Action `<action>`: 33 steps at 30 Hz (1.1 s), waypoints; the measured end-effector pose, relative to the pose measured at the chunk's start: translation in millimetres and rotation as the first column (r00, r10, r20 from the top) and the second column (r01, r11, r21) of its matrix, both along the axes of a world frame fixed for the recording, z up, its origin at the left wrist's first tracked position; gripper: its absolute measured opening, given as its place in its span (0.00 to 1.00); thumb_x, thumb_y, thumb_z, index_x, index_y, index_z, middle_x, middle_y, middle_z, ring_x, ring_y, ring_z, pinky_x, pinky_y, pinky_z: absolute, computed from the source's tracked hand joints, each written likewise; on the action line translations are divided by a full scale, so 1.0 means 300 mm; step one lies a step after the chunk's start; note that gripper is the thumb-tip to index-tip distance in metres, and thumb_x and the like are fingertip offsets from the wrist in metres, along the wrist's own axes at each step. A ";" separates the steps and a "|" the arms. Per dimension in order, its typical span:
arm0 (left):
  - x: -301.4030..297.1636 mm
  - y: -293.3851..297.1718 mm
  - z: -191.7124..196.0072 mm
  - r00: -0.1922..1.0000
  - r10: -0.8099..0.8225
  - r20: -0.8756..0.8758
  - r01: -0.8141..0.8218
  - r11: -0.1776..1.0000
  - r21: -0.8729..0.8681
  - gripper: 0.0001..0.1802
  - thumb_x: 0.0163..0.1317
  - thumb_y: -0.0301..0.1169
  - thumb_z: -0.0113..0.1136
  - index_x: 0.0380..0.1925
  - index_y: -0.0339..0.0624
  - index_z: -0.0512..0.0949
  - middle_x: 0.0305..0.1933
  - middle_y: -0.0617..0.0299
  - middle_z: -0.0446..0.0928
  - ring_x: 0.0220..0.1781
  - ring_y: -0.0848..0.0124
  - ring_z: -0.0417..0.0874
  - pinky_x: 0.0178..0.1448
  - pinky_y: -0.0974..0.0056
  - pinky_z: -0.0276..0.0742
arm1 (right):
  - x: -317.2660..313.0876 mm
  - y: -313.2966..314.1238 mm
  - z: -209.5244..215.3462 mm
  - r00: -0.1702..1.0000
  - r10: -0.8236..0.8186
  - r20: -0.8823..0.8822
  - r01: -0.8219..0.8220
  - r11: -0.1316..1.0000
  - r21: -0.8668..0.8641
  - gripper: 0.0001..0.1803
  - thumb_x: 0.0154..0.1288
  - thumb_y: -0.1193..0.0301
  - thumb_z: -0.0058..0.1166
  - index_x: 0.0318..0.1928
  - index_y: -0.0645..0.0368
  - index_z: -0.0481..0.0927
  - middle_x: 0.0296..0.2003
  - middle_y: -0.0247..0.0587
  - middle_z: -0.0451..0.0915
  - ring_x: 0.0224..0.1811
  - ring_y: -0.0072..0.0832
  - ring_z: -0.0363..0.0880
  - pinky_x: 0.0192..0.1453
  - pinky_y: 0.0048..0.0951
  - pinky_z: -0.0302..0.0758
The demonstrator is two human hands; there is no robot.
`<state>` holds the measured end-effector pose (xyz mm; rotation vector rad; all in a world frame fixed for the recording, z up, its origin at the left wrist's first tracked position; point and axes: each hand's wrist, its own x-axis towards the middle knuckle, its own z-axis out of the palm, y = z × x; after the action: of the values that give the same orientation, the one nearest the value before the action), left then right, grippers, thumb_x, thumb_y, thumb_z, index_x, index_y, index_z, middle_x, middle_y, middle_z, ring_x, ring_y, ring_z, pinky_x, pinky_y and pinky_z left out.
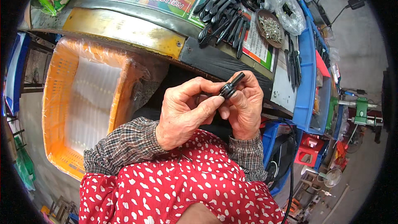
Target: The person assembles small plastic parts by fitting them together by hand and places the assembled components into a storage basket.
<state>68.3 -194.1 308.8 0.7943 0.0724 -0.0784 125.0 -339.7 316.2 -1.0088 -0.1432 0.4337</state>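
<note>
The left hand pinches the ringed end of a small black part between thumb and forefinger; the right hand, fingers curled in, grips the same part beside its smooth rod-like stem. Beyond both hands, on the table, lie heaped slender, ridged black pieces and a round brown dish of silvery metal bits. Left of the left hand stands a perforated orange plastic crate.
</note>
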 end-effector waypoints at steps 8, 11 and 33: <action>-0.005 -0.008 0.004 0.999 0.050 0.003 -0.051 0.999 0.019 0.11 0.62 0.21 0.56 0.46 0.34 0.76 0.32 0.62 0.80 0.24 0.85 0.72 0.25 0.80 0.66 | -0.065 0.030 -0.023 0.677 -0.183 0.713 0.532 0.792 -0.301 0.11 0.58 0.79 0.61 0.40 0.69 0.75 0.35 0.42 0.76 0.27 0.22 0.77 0.29 0.18 0.75; -0.009 -0.010 0.012 0.997 0.082 0.007 -0.082 0.996 0.042 0.11 0.62 0.21 0.56 0.46 0.34 0.76 0.33 0.62 0.80 0.24 0.85 0.72 0.25 0.80 0.67 | -0.064 0.032 -0.022 0.584 -0.129 0.801 0.582 0.755 -0.302 0.13 0.57 0.79 0.62 0.42 0.69 0.75 0.34 0.43 0.77 0.28 0.22 0.78 0.30 0.19 0.76; -0.016 -0.017 -0.001 0.993 0.114 0.008 -0.114 0.986 0.122 0.12 0.61 0.19 0.56 0.45 0.32 0.76 0.33 0.66 0.76 0.26 0.86 0.71 0.27 0.80 0.67 | -0.033 -0.003 -0.016 0.753 -0.032 0.657 0.526 0.630 -0.572 0.14 0.61 0.65 0.60 0.35 0.65 0.75 0.22 0.33 0.73 0.20 0.16 0.70 0.24 0.20 0.68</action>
<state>63.5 -199.2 308.4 0.9113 0.1230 0.0353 115.0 -340.7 311.4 -1.9450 -0.3822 -0.2067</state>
